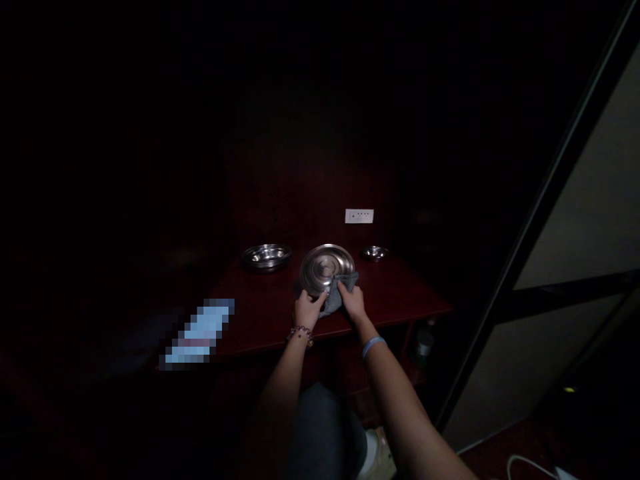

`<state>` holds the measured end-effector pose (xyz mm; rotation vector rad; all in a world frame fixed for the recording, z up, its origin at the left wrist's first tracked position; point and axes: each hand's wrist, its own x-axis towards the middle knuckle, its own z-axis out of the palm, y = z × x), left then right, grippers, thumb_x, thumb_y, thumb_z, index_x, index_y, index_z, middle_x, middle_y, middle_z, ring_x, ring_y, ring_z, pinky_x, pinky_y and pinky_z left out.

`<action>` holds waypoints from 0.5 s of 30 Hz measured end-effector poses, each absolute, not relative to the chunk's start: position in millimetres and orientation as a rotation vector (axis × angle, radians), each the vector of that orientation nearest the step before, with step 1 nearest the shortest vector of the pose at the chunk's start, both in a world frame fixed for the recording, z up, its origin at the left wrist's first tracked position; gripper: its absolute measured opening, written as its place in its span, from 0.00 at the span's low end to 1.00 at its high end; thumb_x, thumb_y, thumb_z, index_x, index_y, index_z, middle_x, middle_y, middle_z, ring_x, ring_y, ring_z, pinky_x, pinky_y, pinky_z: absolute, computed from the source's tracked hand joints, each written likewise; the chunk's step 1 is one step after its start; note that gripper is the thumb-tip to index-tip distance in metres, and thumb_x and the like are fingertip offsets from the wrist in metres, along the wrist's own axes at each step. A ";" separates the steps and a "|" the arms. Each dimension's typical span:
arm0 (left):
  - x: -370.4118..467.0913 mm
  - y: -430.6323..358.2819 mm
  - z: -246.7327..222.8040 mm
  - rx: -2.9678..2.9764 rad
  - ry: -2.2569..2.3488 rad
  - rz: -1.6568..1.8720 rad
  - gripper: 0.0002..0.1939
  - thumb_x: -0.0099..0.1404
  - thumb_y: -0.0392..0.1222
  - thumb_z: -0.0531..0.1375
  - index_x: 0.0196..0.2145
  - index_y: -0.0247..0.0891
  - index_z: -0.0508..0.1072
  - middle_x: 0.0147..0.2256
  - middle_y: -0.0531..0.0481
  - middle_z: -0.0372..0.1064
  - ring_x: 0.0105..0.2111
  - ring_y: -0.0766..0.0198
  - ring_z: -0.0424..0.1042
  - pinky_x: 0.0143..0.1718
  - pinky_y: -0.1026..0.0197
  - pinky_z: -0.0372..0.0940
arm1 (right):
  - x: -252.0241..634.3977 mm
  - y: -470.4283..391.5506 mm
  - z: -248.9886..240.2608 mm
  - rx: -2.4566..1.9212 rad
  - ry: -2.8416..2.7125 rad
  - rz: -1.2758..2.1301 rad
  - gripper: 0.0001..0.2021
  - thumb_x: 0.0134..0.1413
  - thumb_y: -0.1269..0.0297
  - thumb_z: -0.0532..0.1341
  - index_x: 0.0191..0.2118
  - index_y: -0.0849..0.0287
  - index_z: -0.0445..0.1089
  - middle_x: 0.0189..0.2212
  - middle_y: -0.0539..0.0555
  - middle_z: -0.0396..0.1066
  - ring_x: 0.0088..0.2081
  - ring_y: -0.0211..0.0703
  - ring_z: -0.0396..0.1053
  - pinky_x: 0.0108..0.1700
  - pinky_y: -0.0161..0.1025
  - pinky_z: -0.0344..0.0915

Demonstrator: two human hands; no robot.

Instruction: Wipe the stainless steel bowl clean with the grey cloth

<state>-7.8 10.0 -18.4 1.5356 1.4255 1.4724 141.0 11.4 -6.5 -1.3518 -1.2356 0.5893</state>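
A round, shiny metal plate [326,265] is tilted up over the dark red desk, its ringed face toward me. My left hand [307,309] grips its lower left edge, thumb at the front. With my right hand [353,300] I press a grey cloth [332,301] against the lower right of the plate. The cloth bunches between both hands and hangs below the rim. The fingers behind the plate and cloth are hidden.
Stacked metal dishes [266,256] stand at the back left of the desk [400,303], and a small metal bowl [375,253] at the back right. A white socket panel [359,216] is on the wall. A bottle [423,347] stands below the right side.
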 end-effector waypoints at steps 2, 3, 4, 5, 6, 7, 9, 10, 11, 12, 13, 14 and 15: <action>-8.1 10.5 -18.0 1.531 1.419 1.478 0.17 0.53 0.52 0.67 0.34 0.38 0.72 0.36 0.39 0.78 0.36 0.55 0.77 0.39 0.58 0.68 | 140.8 10.7 -6.1 -1.359 -1.241 0.586 0.20 0.56 0.49 0.59 0.38 0.62 0.78 0.37 0.59 0.79 0.42 0.50 0.77 0.44 0.38 0.70; -8.1 10.3 -17.0 1.521 1.399 1.495 0.15 0.53 0.51 0.66 0.33 0.38 0.72 0.36 0.39 0.78 0.37 0.55 0.77 0.40 0.58 0.68 | 140.7 10.5 -5.9 -1.363 -1.244 0.582 0.20 0.56 0.49 0.59 0.39 0.62 0.78 0.37 0.59 0.79 0.42 0.50 0.77 0.44 0.38 0.70; -8.0 9.8 -15.6 1.513 1.377 1.513 0.14 0.54 0.49 0.66 0.33 0.38 0.72 0.37 0.39 0.77 0.38 0.56 0.77 0.40 0.58 0.68 | 140.6 10.3 -5.8 -1.370 -1.247 0.577 0.20 0.56 0.49 0.59 0.38 0.62 0.78 0.37 0.59 0.79 0.42 0.50 0.77 0.44 0.38 0.70; -8.0 9.1 -14.0 1.504 1.357 1.534 0.13 0.54 0.47 0.66 0.33 0.37 0.71 0.37 0.39 0.77 0.38 0.56 0.77 0.41 0.58 0.68 | 140.4 10.1 -5.7 -1.379 -1.250 0.570 0.20 0.56 0.49 0.59 0.38 0.61 0.78 0.37 0.59 0.79 0.43 0.50 0.77 0.44 0.38 0.70; -8.0 8.3 -12.3 1.492 1.345 1.556 0.12 0.54 0.46 0.66 0.33 0.37 0.71 0.37 0.39 0.77 0.38 0.56 0.77 0.41 0.58 0.68 | 140.3 9.9 -5.6 -1.389 -1.253 0.563 0.19 0.56 0.49 0.59 0.38 0.61 0.78 0.37 0.59 0.79 0.43 0.51 0.77 0.45 0.38 0.70; -8.0 7.7 -10.8 1.477 1.339 1.576 0.12 0.54 0.45 0.66 0.33 0.37 0.71 0.36 0.40 0.77 0.37 0.57 0.77 0.41 0.58 0.68 | 140.1 9.7 -5.4 -1.399 -1.257 0.556 0.19 0.56 0.49 0.60 0.37 0.61 0.78 0.37 0.60 0.79 0.43 0.51 0.77 0.45 0.38 0.70; -8.1 7.3 -8.8 1.431 1.328 1.618 0.12 0.54 0.42 0.66 0.34 0.36 0.72 0.35 0.41 0.77 0.35 0.58 0.76 0.40 0.59 0.68 | 139.8 9.1 -4.8 -1.423 -1.262 0.542 0.18 0.56 0.50 0.60 0.36 0.60 0.78 0.36 0.60 0.79 0.43 0.51 0.77 0.45 0.38 0.70; -8.1 7.6 -8.6 1.404 1.312 1.636 0.12 0.54 0.42 0.65 0.36 0.35 0.72 0.34 0.42 0.77 0.34 0.59 0.76 0.40 0.59 0.69 | 139.5 8.7 -4.4 -1.435 -1.262 0.535 0.18 0.56 0.50 0.60 0.36 0.60 0.78 0.36 0.60 0.79 0.43 0.51 0.77 0.45 0.38 0.70; -8.2 8.3 -8.7 1.375 1.292 1.654 0.14 0.55 0.41 0.64 0.39 0.35 0.72 0.34 0.43 0.77 0.33 0.60 0.76 0.39 0.59 0.69 | 139.3 8.3 -3.9 -1.447 -1.262 0.529 0.18 0.56 0.50 0.60 0.36 0.60 0.78 0.35 0.60 0.79 0.43 0.51 0.77 0.45 0.38 0.69; -8.1 9.1 -9.2 1.339 1.272 1.676 0.16 0.56 0.41 0.63 0.42 0.35 0.72 0.34 0.43 0.77 0.33 0.61 0.76 0.38 0.59 0.69 | 139.0 7.8 -3.5 -1.460 -1.261 0.523 0.18 0.56 0.50 0.60 0.35 0.60 0.78 0.35 0.60 0.79 0.43 0.51 0.77 0.45 0.38 0.69; -8.1 10.0 -9.8 1.300 1.254 1.701 0.17 0.58 0.42 0.62 0.45 0.35 0.71 0.34 0.43 0.77 0.33 0.61 0.76 0.38 0.59 0.70 | 138.7 7.4 -3.1 -1.472 -1.261 0.516 0.18 0.56 0.50 0.60 0.35 0.59 0.78 0.35 0.59 0.79 0.43 0.51 0.77 0.45 0.37 0.69; -8.0 10.8 -10.3 1.260 1.246 1.730 0.19 0.59 0.43 0.61 0.47 0.35 0.70 0.35 0.43 0.77 0.33 0.61 0.77 0.39 0.59 0.70 | 138.5 7.2 -2.8 -1.484 -1.260 0.511 0.18 0.57 0.49 0.60 0.35 0.59 0.78 0.35 0.59 0.79 0.43 0.51 0.76 0.45 0.37 0.69; -7.9 11.5 -10.7 1.225 1.252 1.758 0.20 0.60 0.43 0.61 0.49 0.35 0.70 0.37 0.42 0.77 0.35 0.60 0.77 0.39 0.58 0.70 | 138.3 7.1 -2.7 -1.497 -1.259 0.505 0.18 0.57 0.49 0.60 0.35 0.59 0.78 0.35 0.60 0.79 0.43 0.51 0.76 0.45 0.37 0.69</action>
